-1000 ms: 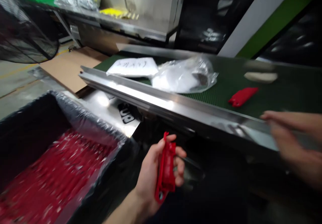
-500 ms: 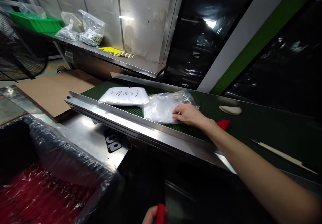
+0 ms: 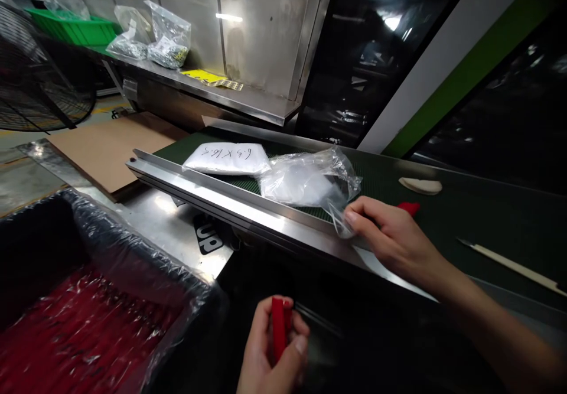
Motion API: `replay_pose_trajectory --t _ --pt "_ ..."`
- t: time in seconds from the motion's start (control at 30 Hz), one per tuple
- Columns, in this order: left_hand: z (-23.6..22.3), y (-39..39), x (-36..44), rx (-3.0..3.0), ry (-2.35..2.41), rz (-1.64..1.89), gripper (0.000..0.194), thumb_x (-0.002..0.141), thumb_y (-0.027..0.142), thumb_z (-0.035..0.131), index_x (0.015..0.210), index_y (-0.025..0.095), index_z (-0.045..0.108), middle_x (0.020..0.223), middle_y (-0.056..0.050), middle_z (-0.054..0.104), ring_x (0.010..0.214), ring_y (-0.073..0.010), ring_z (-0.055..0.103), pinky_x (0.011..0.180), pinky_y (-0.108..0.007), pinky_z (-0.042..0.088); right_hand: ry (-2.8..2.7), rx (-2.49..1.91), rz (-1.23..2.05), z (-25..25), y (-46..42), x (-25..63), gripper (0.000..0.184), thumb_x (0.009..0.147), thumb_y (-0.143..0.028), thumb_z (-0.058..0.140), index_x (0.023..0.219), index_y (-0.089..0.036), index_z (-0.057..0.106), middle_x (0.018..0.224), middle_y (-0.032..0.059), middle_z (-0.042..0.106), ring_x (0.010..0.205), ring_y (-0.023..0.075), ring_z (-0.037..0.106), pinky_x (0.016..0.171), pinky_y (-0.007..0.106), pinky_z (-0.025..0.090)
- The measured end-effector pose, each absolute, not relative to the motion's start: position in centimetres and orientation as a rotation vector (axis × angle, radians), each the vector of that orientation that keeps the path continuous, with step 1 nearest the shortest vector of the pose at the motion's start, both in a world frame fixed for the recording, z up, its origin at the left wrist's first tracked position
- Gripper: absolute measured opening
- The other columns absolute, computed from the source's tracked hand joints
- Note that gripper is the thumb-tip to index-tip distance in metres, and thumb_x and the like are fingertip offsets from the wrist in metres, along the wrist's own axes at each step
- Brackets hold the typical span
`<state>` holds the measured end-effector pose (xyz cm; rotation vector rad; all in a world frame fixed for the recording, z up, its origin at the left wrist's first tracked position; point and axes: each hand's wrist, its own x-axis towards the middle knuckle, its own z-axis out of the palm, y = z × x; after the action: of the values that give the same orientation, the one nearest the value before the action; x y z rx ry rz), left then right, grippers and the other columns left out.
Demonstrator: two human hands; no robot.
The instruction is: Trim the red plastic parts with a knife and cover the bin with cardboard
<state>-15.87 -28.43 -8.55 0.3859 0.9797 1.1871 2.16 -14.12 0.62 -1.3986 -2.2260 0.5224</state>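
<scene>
My left hand (image 3: 277, 349), low in the middle of the view, is closed around a red bar-shaped piece (image 3: 279, 326) whose exact kind I cannot tell. My right hand (image 3: 387, 234) pinches a thin clear plastic bag (image 3: 340, 218) by its edge, over the near rail of the conveyor. Behind it lies an opened clear pack of bags (image 3: 295, 182) on the green belt. A sealed white pack (image 3: 225, 159) with handwritten figures lies to its left, touching it. A small red piece (image 3: 408, 208) shows partly behind my right hand.
On the belt's right lie a craft knife (image 3: 509, 261) and a cream curved pad (image 3: 420, 186). A plastic-lined bin (image 3: 195, 299) of red pieces stands lower left. A metal rail (image 3: 248, 208) edges the belt. Cardboard (image 3: 110, 152), a shelf (image 3: 248, 101) and a fan (image 3: 44, 81) are beyond.
My right hand has moved from the pack toward me and to the right, drawing out a single clear bag. My left hand has risen into view with the red piece.
</scene>
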Motion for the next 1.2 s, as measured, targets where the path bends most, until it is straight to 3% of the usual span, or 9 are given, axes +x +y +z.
replay_pose_trajectory --t 0.23,0.37,0.53,0.67,0.77,0.83,0.9,1.07,1.2 --pt "-6.3 -28.3 -14.3 0.591 0.980 1.198 0.043 0.078 0.027 0.073 0.110 0.021 0.045 0.084 0.000 0.056 0.069 -0.0088 0.050 0.064 -0.019 0.043 -2.068 -1.205 0.925 -4.0 -25.7 1.1 0.018 0.097 -0.023 0.041 0.083 -0.021 0.052 0.078 -0.0029 0.051 0.067 0.0067 0.050 0.061 0.019 0.041" --pt "-8.1 -29.0 -13.7 0.646 1.146 1.074 0.036 0.081 0.021 0.066 0.108 0.021 0.042 0.083 0.002 0.055 0.064 -0.0076 0.047 0.058 -0.018 0.040 -1.838 -1.418 0.775 -6.9 -28.1 1.7 0.018 0.096 -0.023 0.045 0.080 -0.021 0.052 0.074 -0.0029 0.050 0.064 0.0072 0.050 0.059 0.019 0.042" --pt "-9.6 -29.3 -13.5 0.878 1.388 1.043 0.031 0.084 0.023 0.061 0.110 0.023 0.043 0.086 0.001 0.056 0.072 -0.0116 0.053 0.067 -0.023 0.046 -1.672 -1.431 0.514 -7.7 -29.8 2.1 0.008 0.093 -0.019 0.051 0.099 -0.022 0.055 0.093 0.0004 0.056 0.082 0.0085 0.057 0.072 0.018 0.047" --pt "-10.6 -30.4 -13.5 1.424 1.365 0.872 0.047 0.086 0.016 0.054 0.128 0.027 0.036 0.098 -0.003 0.061 0.085 -0.0165 0.059 0.078 -0.030 0.047 -1.810 -1.386 0.720 -7.0 -30.4 1.8 0.017 0.093 -0.024 0.054 0.109 -0.025 0.056 0.093 -0.0011 0.058 0.081 0.0079 0.058 0.069 0.016 0.049" --pt "-11.4 -31.2 -13.4 1.692 1.278 0.772 0.055 0.086 0.009 0.047 0.135 0.029 0.032 0.112 -0.007 0.059 0.100 -0.0197 0.058 0.084 -0.034 0.045 -1.913 -1.290 0.938 -6.8 -30.7 2.0 0.010 0.094 -0.024 0.053 0.102 -0.028 0.059 0.087 -0.0042 0.060 0.076 0.0072 0.060 0.068 0.017 0.050" --pt "-11.9 -31.1 -13.3 1.632 1.318 0.779 0.060 0.082 0.007 0.051 0.135 0.029 0.033 0.113 -0.007 0.058 0.101 -0.0203 0.057 0.086 -0.035 0.044 -1.829 -1.315 0.875 -6.9 -31.3 2.8 0.011 0.094 -0.023 0.053 0.099 -0.029 0.061 0.090 -0.0050 0.063 0.078 0.0073 0.062 0.069 0.016 0.051" --pt "-12.3 -30.3 -13.3 1.470 1.383 0.822 0.058 0.079 0.009 0.056 0.131 0.026 0.038 0.106 -0.004 0.058 0.095 -0.0190 0.057 0.086 -0.034 0.043 -1.682 -1.429 0.686 -7.2 -32.3 4.1 0.012 0.092 -0.024 0.057 0.101 -0.029 0.062 0.093 -0.0051 0.066 0.077 0.0080 0.064 0.069 0.016 0.051" --pt "-12.4 -28.0 -13.9 1.217 1.435 0.848 0.011 0.085 0.025 0.056 0.092 0.018 0.052 0.080 0.000 0.055 0.073 -0.0134 0.052 0.067 -0.025 0.042 -1.627 -1.549 0.237 -8.1 -35.2 7.6 0.020 0.085 -0.027 0.066 0.105 -0.028 0.067 0.104 -0.0026 0.067 0.081 0.0126 0.067 0.083 0.024 0.053" --pt "-11.7 -27.7 -13.7 1.142 1.416 0.830 0.017 0.084 0.032 0.060 0.081 0.015 0.057 0.074 -0.001 0.056 0.068 -0.0129 0.050 0.060 -0.023 0.039 -1.905 -1.366 0.147 -8.3 -36.0 7.6 0.036 0.081 -0.017 0.066 0.116 -0.028 0.064 0.105 0.0004 0.068 0.088 0.0185 0.067 0.083 0.034 0.055"
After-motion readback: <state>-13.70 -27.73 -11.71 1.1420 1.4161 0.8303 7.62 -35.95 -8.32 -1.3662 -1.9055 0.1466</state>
